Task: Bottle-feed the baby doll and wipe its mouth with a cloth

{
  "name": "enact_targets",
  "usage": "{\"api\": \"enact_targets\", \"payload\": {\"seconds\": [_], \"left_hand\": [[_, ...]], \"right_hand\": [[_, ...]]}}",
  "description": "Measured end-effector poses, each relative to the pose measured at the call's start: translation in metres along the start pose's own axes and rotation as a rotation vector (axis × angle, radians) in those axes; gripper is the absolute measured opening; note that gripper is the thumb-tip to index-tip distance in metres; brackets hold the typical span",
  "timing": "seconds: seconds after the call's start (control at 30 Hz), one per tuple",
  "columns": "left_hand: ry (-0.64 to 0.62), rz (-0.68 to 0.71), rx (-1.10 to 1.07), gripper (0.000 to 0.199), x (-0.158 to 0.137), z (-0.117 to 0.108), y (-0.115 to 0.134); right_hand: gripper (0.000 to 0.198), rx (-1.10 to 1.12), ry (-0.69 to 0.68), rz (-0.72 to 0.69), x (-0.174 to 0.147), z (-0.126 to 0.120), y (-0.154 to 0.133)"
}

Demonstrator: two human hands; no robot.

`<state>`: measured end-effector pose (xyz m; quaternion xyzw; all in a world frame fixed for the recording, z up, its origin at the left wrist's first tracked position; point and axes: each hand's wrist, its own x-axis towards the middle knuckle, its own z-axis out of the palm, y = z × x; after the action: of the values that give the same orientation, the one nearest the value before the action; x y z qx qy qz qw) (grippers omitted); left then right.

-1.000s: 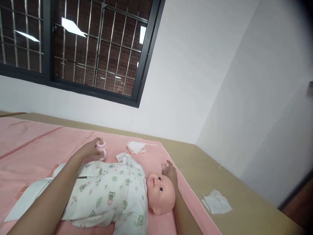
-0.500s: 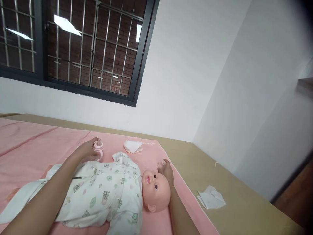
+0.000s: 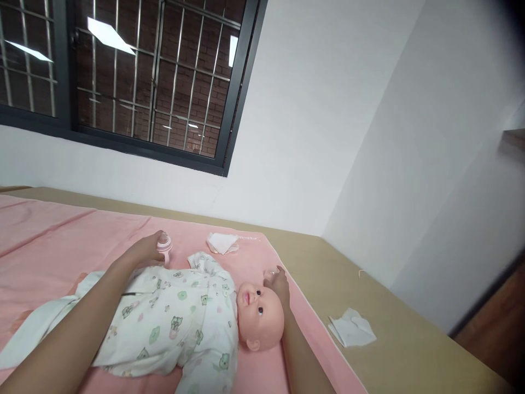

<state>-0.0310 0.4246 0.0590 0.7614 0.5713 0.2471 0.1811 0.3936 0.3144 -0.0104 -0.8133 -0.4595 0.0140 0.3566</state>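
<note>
A baby doll (image 3: 180,317) lies on its back on a pink blanket (image 3: 53,230), dressed in white printed clothes. My left hand (image 3: 145,249) reaches across its body and is closed around a baby bottle (image 3: 164,244) with a pink collar and handle. The bottle's lower part is hidden by my hand. Beyond the doll's head, my right hand (image 3: 279,287) holds a small clear cap (image 3: 269,274) in its fingers, low over the blanket. Part of that hand is behind the head.
A folded white tissue (image 3: 222,243) lies on the blanket past the doll's sleeve. Another white tissue (image 3: 351,328) rests on the tan surface (image 3: 394,339) at the right. Behind are a white wall (image 3: 303,120) and a barred window (image 3: 156,82).
The bottle's top has tilted slightly and shifted a little left in my left hand. My right hand keeps nearly the same place. The whole view has shifted slightly.
</note>
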Motion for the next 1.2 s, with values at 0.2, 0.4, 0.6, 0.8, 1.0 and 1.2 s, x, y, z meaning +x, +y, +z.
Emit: {"api": "enact_targets", "payload": {"seconds": [0.2, 0.4, 0.6, 0.8, 1.0, 1.2], "left_hand": [[-0.013, -0.023, 0.016, 0.055, 0.000, 0.000, 0.000], [0.037, -0.071, 0.040, 0.056, -0.006, -0.005, 0.008], [0.298, -0.168, -0.106, 0.088, -0.019, -0.026, 0.041], [0.349, 0.019, -0.273, 0.101, -0.043, -0.043, 0.090], [0.187, 0.271, -0.237, 0.105, -0.086, -0.035, 0.149], [0.061, 0.422, -0.193, 0.106, -0.115, -0.021, 0.177]], "right_hand": [[0.068, -0.005, -0.009, 0.002, 0.003, 0.001, 0.002], [0.067, 0.113, 0.023, 0.011, 0.008, 0.004, 0.007], [0.071, 0.348, 0.035, 0.087, 0.005, -0.007, -0.002], [0.072, 0.721, 0.102, 0.032, 0.000, -0.052, -0.063], [0.086, 1.249, -0.165, -0.219, -0.050, -0.102, -0.145], [0.068, 1.255, -0.176, -0.364, -0.097, -0.127, -0.177]]}}
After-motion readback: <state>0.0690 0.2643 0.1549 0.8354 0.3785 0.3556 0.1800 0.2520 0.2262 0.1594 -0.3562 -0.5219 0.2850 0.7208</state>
